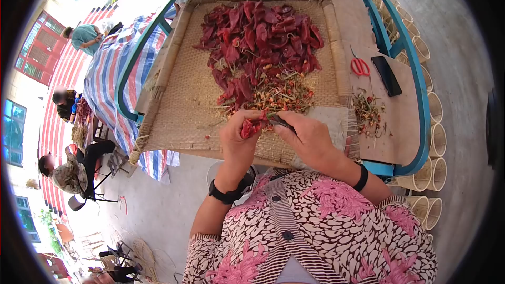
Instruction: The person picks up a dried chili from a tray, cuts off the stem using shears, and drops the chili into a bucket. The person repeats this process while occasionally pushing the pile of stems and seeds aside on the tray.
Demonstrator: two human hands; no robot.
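Observation:
My left hand (238, 135) is closed around a dried red pepper (251, 127) at the near edge of a woven tray (184, 94). Close beside it, my right hand (309, 138) pinches a small dark tool (283, 123) whose kind I cannot make out. Its tip meets the stem end of the pepper between the two hands. Beyond them lies a large heap of dried red peppers (260, 39). Cut stems and seedy caps (284, 94) form a looser pile just in front of my fingers.
Red-handled scissors (360, 67) and a black phone (386, 75) lie right of the tray, near more stem scraps (368, 113). A teal metal rail (422, 121) borders the cart. Woven baskets (437, 142) line the right side. Several people sit or stand at the left beside striped sheeting (123, 68).

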